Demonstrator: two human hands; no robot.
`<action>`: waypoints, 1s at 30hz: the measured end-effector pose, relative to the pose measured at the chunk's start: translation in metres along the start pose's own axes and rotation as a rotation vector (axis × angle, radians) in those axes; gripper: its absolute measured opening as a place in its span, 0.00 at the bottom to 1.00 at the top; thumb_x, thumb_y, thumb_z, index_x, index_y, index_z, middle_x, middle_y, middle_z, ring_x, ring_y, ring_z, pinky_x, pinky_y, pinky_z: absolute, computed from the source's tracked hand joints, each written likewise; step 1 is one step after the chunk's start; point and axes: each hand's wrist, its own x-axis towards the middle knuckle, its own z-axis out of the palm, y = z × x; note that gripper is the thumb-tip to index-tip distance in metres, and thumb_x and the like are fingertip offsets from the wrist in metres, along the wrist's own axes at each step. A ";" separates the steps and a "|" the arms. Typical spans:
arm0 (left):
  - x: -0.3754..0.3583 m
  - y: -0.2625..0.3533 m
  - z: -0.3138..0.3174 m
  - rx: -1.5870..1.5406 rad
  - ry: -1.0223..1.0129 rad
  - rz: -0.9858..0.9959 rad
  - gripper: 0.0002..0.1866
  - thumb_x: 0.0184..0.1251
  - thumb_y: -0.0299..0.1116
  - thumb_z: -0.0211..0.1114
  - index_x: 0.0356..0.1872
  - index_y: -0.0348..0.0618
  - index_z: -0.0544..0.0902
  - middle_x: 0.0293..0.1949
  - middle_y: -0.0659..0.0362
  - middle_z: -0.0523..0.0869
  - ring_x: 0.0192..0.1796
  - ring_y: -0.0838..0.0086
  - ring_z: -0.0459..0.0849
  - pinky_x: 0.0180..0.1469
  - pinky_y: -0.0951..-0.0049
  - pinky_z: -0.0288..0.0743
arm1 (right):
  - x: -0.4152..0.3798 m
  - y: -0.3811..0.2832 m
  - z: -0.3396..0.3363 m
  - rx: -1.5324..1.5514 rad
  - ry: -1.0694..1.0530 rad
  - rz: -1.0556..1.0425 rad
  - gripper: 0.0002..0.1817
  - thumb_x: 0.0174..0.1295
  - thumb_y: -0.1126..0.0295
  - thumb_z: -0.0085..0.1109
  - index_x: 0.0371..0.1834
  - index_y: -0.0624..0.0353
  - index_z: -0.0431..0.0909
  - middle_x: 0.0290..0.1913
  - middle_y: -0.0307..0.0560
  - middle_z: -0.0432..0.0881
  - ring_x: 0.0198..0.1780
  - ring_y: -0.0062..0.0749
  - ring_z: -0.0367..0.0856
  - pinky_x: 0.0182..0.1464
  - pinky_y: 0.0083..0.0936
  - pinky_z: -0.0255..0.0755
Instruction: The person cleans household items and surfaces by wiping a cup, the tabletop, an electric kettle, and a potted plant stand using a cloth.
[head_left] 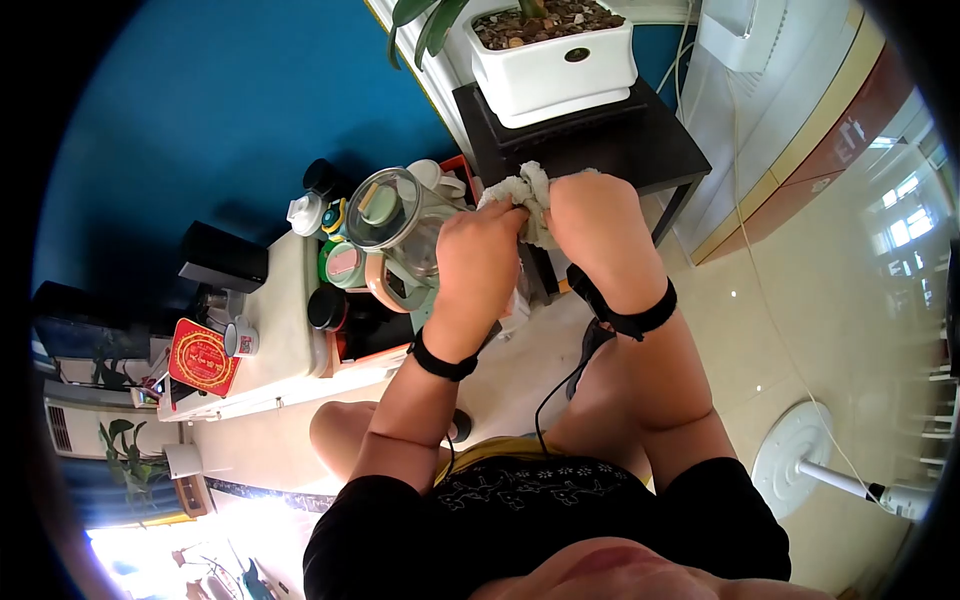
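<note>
Head view, looking down over the person's chest and both forearms. The left hand [478, 262] is closed in a fist around one end of a white cloth [528, 190], fingers curled tight over the fabric. The right hand [593, 225] is also clenched on the cloth, gripping its other end just beside the left, so the two fists nearly touch. The cloth bunches out above and between the hands, crumpled, with most of it hidden inside the grips. Each wrist wears a black band [443, 362], and a thin black cable runs down from the right one towards the body. Just left of the left hand, touching or nearly so, stands a clear glass jar [400, 222] with a pale green base, tilted in this view. Around it on a white table [290, 340] sit several small pots and lids, a white mug [241, 338] and a red patterned box [203, 357]. Beyond the hands a black stand [590, 130] carries a white planter [552, 62] filled with pebbles. At lower right the round white base of a fan [800, 450] rests on the glossy tiled floor. The person's bare knee [340, 430] shows under the left forearm.
</note>
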 end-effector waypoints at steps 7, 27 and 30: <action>0.015 -0.014 -0.002 -0.058 -0.049 -0.062 0.12 0.56 0.20 0.58 0.39 0.43 0.85 0.40 0.51 0.87 0.39 0.50 0.84 0.43 0.58 0.77 | -0.007 -0.012 -0.003 0.159 -0.020 0.036 0.15 0.56 0.60 0.68 0.35 0.63 0.82 0.31 0.54 0.84 0.37 0.50 0.85 0.40 0.41 0.78; 0.041 0.029 0.006 -0.126 -0.101 0.053 0.16 0.59 0.26 0.62 0.49 0.44 0.84 0.44 0.51 0.88 0.46 0.57 0.86 0.47 0.59 0.78 | 0.009 0.088 -0.019 0.335 0.045 0.322 0.16 0.50 0.70 0.61 0.44 0.55 0.86 0.44 0.54 0.82 0.48 0.50 0.81 0.52 0.38 0.75; 0.052 0.042 0.032 -0.255 -0.054 0.189 0.20 0.60 0.28 0.64 0.55 0.46 0.80 0.54 0.51 0.84 0.54 0.56 0.83 0.57 0.60 0.77 | 0.016 0.121 -0.002 0.193 0.307 0.347 0.16 0.53 0.72 0.58 0.45 0.52 0.86 0.48 0.54 0.83 0.50 0.54 0.80 0.53 0.40 0.75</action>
